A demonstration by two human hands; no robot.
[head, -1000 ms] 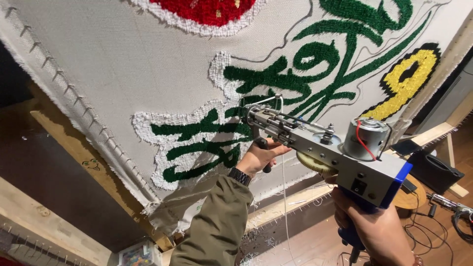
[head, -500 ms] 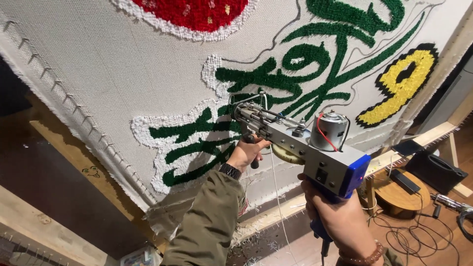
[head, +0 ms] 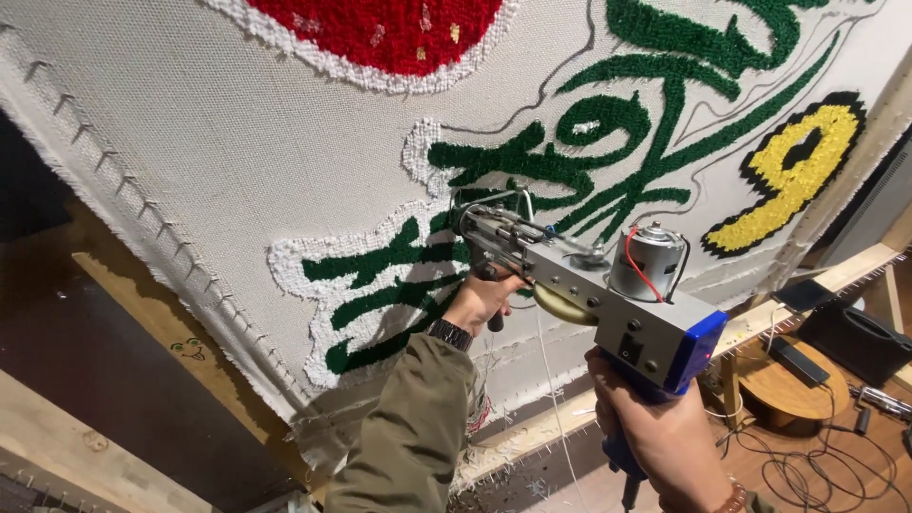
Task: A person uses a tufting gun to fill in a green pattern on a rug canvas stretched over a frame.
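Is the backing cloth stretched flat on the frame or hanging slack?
Stretched: the cloth lies flat and smooth, its edge hooked along the wooden frame.

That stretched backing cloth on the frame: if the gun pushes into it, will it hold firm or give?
The backing cloth looks taut, pinned along the wooden frame, so it probably gives only slightly. Its loose lower edge would likely flop. The tufting gun seems front-heavy; the left hand and right hand both grip it.

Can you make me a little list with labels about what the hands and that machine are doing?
Left hand: wrapped around the front handle under the tufting gun
Right hand: holding the blue rear grip
Gun tip: against the stretched cloth, by the green tufted shapes
Nearby tufting: red patch, yellow shape
Frame: wooden
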